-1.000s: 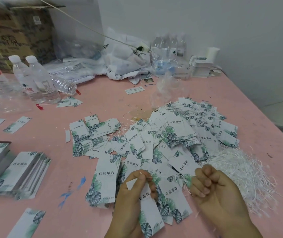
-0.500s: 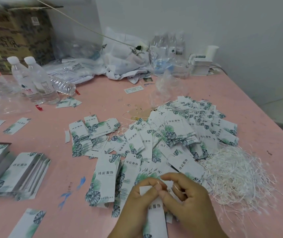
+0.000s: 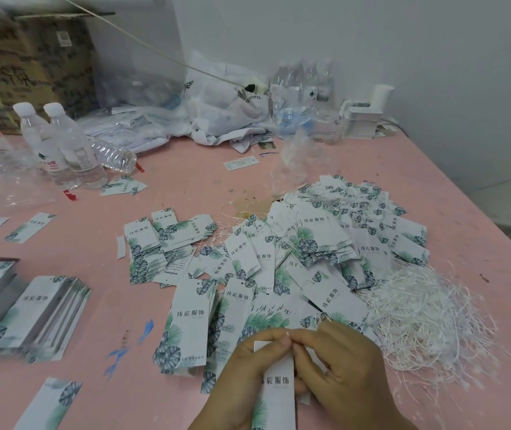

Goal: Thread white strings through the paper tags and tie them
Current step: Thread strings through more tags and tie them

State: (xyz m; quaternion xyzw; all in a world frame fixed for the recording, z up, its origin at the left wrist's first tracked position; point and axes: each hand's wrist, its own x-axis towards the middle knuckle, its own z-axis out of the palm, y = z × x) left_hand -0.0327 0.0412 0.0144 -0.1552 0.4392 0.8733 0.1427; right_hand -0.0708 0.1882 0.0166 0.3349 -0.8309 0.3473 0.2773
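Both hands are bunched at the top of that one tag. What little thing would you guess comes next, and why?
Probably pulling the string through and knotting it. The left hand holds the tag, and the right hand pinches at its top edge, where these tags have their hole. The string itself is too thin to see.

"纬宸服饰" on paper tags (image 3: 191,318), "HOTEL" on white bag (image 3: 249,97)
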